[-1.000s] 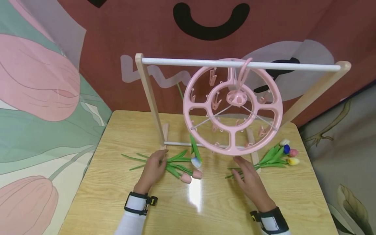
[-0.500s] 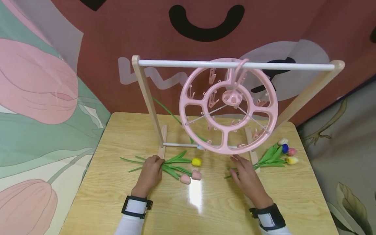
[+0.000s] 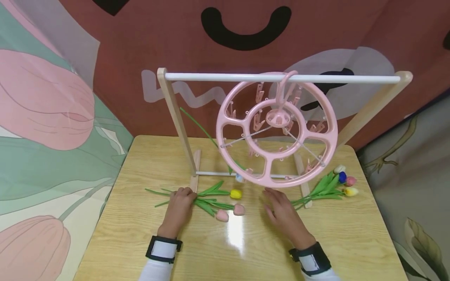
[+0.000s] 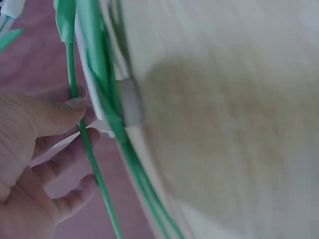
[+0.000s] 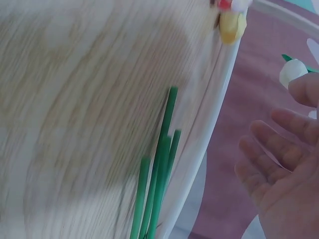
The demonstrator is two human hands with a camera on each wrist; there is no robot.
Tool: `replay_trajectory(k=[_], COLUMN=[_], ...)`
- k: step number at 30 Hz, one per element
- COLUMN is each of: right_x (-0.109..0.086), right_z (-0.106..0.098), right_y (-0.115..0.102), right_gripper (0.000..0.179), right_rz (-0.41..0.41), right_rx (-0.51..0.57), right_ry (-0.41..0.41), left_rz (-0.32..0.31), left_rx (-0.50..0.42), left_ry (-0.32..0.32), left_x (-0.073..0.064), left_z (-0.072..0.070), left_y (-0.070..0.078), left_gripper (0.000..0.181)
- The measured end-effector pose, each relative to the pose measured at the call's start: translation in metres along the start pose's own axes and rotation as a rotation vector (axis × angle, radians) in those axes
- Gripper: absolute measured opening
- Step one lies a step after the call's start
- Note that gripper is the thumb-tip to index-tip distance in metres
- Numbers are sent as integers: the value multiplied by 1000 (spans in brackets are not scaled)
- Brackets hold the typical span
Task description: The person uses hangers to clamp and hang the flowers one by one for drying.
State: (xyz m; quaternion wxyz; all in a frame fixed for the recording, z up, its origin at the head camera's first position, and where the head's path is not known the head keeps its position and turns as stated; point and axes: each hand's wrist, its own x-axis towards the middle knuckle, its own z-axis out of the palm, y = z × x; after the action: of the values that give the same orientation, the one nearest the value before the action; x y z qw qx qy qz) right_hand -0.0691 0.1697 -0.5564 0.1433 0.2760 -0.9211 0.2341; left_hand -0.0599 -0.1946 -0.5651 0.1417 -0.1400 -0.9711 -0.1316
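My left hand (image 3: 178, 210) pinches a green tulip stem (image 4: 102, 189) between thumb and fingers, at the left group of artificial tulips on the table. That group shows a yellow tulip (image 3: 236, 194) and two pink tulips (image 3: 222, 215). My right hand (image 3: 285, 218) holds nothing; its fingers are loosely bent, left of the stem ends (image 5: 172, 99) of the right bunch. A pale blue-and-white tulip (image 3: 240, 178) hangs at the lower left of the pink round clip hanger (image 3: 268, 171), its stem slanting up behind the rack post.
The rack's white top bar (image 3: 225, 77) carries the hanger by its hook, with several pink clips (image 3: 259, 93) dangling. Wooden rack feet (image 3: 195, 171) stand on the wooden table (image 3: 140, 156). At right lies a bunch of white, blue, pink and yellow tulips (image 3: 325, 187). A printed curtain (image 3: 123, 97) stands behind.
The hanging blue-and-white tulip has swung back and the hanger has turned slightly. My left fingers have closed over the stems, the yellow tulip now showing. My right hand has moved left off the right bunch's stems.
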Motion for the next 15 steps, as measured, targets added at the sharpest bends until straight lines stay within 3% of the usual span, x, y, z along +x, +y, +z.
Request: replay_trajectory(k=[8, 15], right_x=[9, 19], right_z=[5, 9], right_y=[-21, -36], right_gripper=[49, 47], right_rz=[-36, -163], right_rx=[58, 20], right_ry=[-68, -53], left_rz=[117, 170], left_rx=[26, 13], left_ry=[23, 50], left_x=[10, 19], left_z=[-17, -27], left_y=[29, 58], left_gripper=[22, 19])
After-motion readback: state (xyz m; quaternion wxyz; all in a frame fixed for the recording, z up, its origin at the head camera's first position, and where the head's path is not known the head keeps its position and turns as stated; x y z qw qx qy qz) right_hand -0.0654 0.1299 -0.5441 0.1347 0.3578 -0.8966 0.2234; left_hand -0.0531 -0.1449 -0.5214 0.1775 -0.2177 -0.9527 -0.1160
